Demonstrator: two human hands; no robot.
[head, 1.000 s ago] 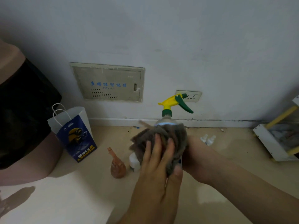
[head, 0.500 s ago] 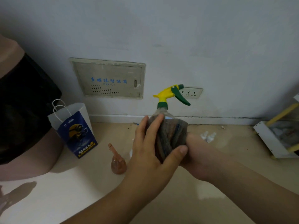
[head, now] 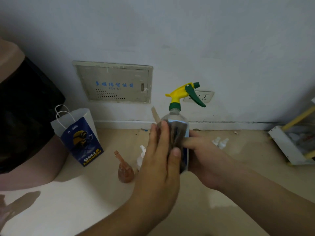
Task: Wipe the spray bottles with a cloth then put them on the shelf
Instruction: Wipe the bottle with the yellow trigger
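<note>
- The spray bottle (head: 177,116) is held upright in the air in front of the wall (head: 170,31), above the floor (head: 85,201), near the middle of the view.
- Its clear body has a blue label; the yellow spray head (head: 180,91) sits on a green collar, and the green trigger (head: 194,97) points down to the right.
- The right hand (head: 202,159) grasps the lower part of the bottle from the right side, fingers curled round it.
- The left hand (head: 160,160) presses a dark grey-brown cloth (head: 177,138) flat against the left and front of the bottle; its fingers point up and its thumb lies across the cloth lower down.
- The cloth covers most of the bottle's body; only the shoulder and a strip of label show.
- A white and blue paper bag (head: 80,137) with string handles stands on the floor near the wall, to the left.
- A small brown bottle (head: 125,171) with a thin neck stands on the floor between the bag and the left hand.
- Something white (head: 141,155) shows just behind the left hand; I cannot tell what it is.
- Two small white caps (head: 220,142) lie on the floor to the right of the right hand.
- A white shelf (head: 289,147) with yellow posts stands at the right edge of the floor, well apart from the bottle.
- On the wall are a beige panel (head: 114,82) with blue lettering and a socket (head: 202,97) behind the trigger.
</note>
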